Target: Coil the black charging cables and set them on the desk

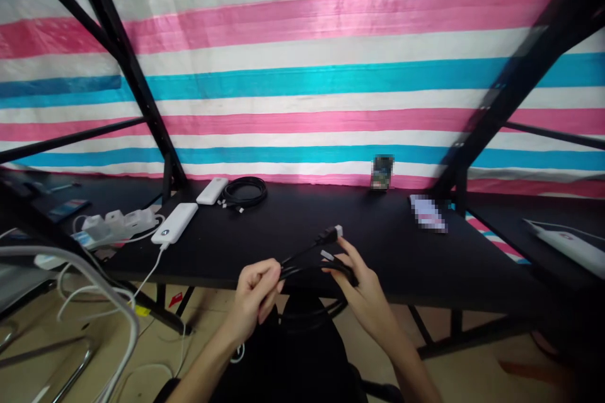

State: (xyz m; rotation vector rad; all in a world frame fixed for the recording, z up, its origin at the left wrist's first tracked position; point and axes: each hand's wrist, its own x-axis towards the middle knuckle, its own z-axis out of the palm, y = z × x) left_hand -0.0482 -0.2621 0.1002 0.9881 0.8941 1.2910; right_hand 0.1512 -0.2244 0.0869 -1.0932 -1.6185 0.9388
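A looped black cable (309, 266) is stretched between my two hands above the front edge of the black table (283, 227). My left hand (258, 291) is closed round the bundle, thumb pressed on its left side. On the right side, my right hand (358, 277) has its fingers bent round the cable loop, the index finger reaching toward a plug (329, 235) with a metal end. A second plug (327, 255) with a grey tip points left near the right fingers. Below the hands hangs the rest of the loop.
Another coiled black cable (246, 192) lies at the back left beside a white power bank (212, 191). Nearer is a second white power bank (174, 223) with a white cable. A power strip (120, 227) sits left. Two blurred items stand and lie back right.
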